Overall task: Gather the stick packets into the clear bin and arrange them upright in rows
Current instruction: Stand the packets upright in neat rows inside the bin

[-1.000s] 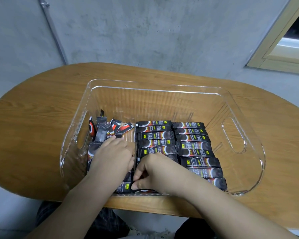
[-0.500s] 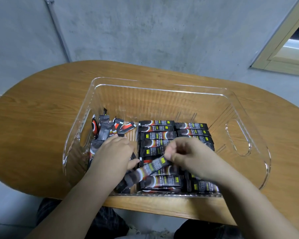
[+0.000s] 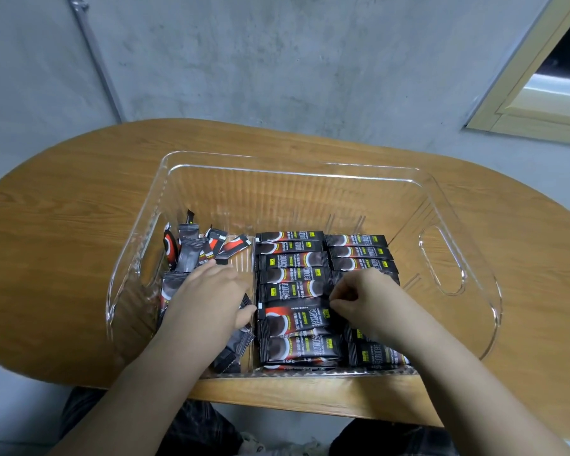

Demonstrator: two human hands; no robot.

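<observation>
Head view: I look down into the clear bin [image 3: 448,258] standing on the wooden table [image 3: 63,232], both my hands inside it.
Right hand: my right hand [image 3: 372,304] pinches the right end of one stick packet [image 3: 293,319] between curled fingertips, over the middle row.
Held packet: its long axis runs left to right, printed face up, white-edged end pointing toward my left hand; it lies just above the packets below it.
Left hand: my left hand [image 3: 208,297] lies palm down with fingers fairly straight on the loose packets [image 3: 195,251] at the bin's left side; I cannot tell whether it grasps any of them.
Middle row: packets in the middle row [image 3: 290,268] lie flat, stacked from far to near, each with its long axis left to right.
Right row: a second row [image 3: 359,255] sits just beside it on the right, same direction, partly hidden by my right hand.
Loose packets: these stand or lean at mixed angles against the left wall, several pointing up and away from me.
Behind: grey concrete wall [image 3: 277,60], with a pale window frame [image 3: 524,103] at the upper right.
</observation>
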